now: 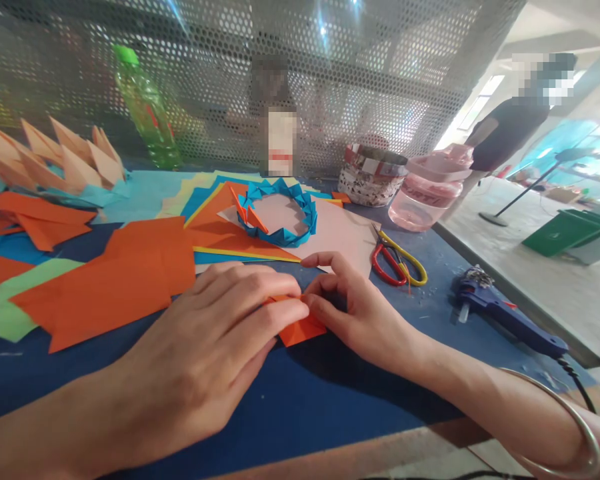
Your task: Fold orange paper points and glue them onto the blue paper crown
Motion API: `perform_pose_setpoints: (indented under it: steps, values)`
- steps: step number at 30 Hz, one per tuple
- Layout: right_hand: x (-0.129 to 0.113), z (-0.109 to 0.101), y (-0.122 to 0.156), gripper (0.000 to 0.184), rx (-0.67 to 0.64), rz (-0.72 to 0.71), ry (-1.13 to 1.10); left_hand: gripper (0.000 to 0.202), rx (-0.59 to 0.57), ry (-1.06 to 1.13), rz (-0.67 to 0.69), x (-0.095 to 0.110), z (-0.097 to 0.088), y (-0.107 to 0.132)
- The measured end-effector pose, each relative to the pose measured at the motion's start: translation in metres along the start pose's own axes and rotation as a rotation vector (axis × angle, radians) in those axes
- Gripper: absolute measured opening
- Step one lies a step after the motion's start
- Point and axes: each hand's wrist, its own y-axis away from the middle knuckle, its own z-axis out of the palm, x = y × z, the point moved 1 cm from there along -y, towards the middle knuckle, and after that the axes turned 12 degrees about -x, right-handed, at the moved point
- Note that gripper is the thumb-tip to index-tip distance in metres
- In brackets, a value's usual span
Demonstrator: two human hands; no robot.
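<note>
Blue table (300, 407): small orange paper (303, 332) btwn your hands, nearer you than blue ring (307, 223). Your L hand (215, 333) holds it, fingers bunched; R hand (360, 310) pinches edge. Scissors (397, 244) to R.

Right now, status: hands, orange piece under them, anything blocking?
Left hand and right hand both on small orange piece. Piece partly hidden by them. Blue paper ring beyond, scissors off right; neither seems to block.
</note>
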Motion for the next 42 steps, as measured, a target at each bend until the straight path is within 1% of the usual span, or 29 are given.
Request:
perform_pose_setpoints:
  steps: [3, 5, 7, 9, 11, 13, 15, 16, 18, 21, 25, 27, 30, 36, 39, 42]
  values:
    - [0.000, 0.000, 0.000, 0.034, -0.004, 0.005, 0.022, 0.033, 0.024, -0.108, 0.123, -0.003, 0.002, 0.003]
    - [0.000, 0.001, 0.001, 0.030, -0.029, -0.006, 0.067, 0.033, 0.028, -0.112, 0.151, -0.006, 0.004, 0.005]
    - [0.000, 0.002, 0.002, 0.026, -0.034, -0.038, 0.163, 0.035, 0.029, -0.061, 0.102, -0.008, 0.006, 0.007]
    - [-0.001, 0.001, 0.004, 0.024, -0.001, -0.096, 0.308, 0.032, 0.029, -0.003, 0.059, -0.009, 0.009, 0.008]
    - [-0.004, 0.000, 0.006, 0.023, 0.022, -0.159, 0.450, 0.028, 0.008, 0.002, 0.046, -0.009, 0.013, 0.008]
    - [-0.008, -0.001, 0.007, 0.016, -0.009, -0.194, 0.546, 0.027, -0.016, -0.014, 0.038, -0.008, 0.015, 0.007]
    - [-0.011, -0.002, 0.009, 0.005, -0.080, -0.196, 0.596, 0.027, -0.036, -0.022, 0.026, -0.007, 0.016, 0.006]
    - [-0.012, -0.002, 0.010, 0.006, -0.115, -0.193, 0.615, 0.027, -0.040, -0.025, 0.025, -0.006, 0.016, 0.006]
    - [-0.013, -0.002, 0.011, 0.016, -0.163, -0.188, 0.644, 0.028, -0.052, -0.027, 0.024, -0.004, 0.014, 0.005]
    - [-0.011, -0.002, 0.012, 0.016, -0.170, -0.171, 0.682, 0.028, -0.076, -0.032, 0.016, -0.002, 0.012, 0.004]
    - [-0.009, -0.002, 0.011, 0.012, -0.162, -0.176, 0.716, 0.029, -0.052, -0.042, 0.027, 0.000, 0.010, 0.000]
    - [-0.009, -0.003, 0.010, 0.013, -0.153, -0.191, 0.719, 0.030, -0.037, -0.026, 0.024, 0.001, 0.011, 0.000]
    - [-0.009, -0.004, 0.010, 0.017, -0.146, -0.194, 0.710, 0.028, -0.035, 0.047, -0.030, 0.000, 0.014, 0.001]
    - [-0.009, -0.008, 0.012, 0.013, -0.153, -0.142, 0.694, 0.017, -0.084, 0.254, -0.224, -0.003, 0.020, 0.001]
    - [-0.010, -0.009, 0.013, 0.009, -0.171, -0.102, 0.670, 0.017, -0.103, 0.374, -0.316, -0.005, 0.021, -0.001]
    - [-0.011, -0.009, 0.014, 0.009, -0.177, -0.062, 0.661, 0.019, -0.099, 0.388, -0.362, -0.005, 0.022, -0.002]
